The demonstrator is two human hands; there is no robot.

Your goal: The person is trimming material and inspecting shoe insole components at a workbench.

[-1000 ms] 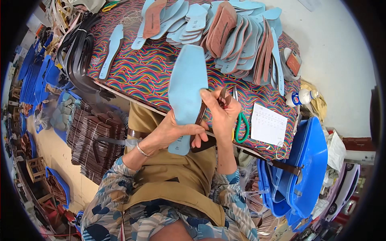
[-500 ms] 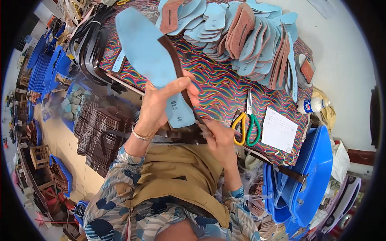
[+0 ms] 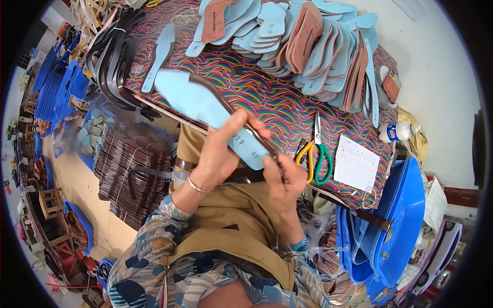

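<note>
A light blue shoe insole (image 3: 187, 97) slants over the table's near edge, its narrow heel end towards me. Along its right edge runs a dark brown strip (image 3: 213, 92). My left hand (image 3: 223, 149) is closed round the insole's middle, thumb on top and fingers over the strip side. At the heel end, my right hand (image 3: 285, 182) pinches the brown strip against the insole's edge; its fingertips are slightly blurred. Another blue insole (image 3: 161, 51) lies on the table beyond the held one. Scissors (image 3: 317, 133) with yellow and green handles lie right of my right hand.
Stacked blue and reddish-brown insoles (image 3: 328, 56) fill the table's far side. A paper sheet (image 3: 357, 161) and a white bottle (image 3: 398, 131) are at the right, above blue bins (image 3: 405, 220). Black and brown strips (image 3: 110, 61) hang at the left, near bundled brown pieces (image 3: 133, 174).
The insole has come down and tilted, its heel end swinging right towards my right hand. Both hands have moved a little right. The insole lying on the table shows more fully now.
</note>
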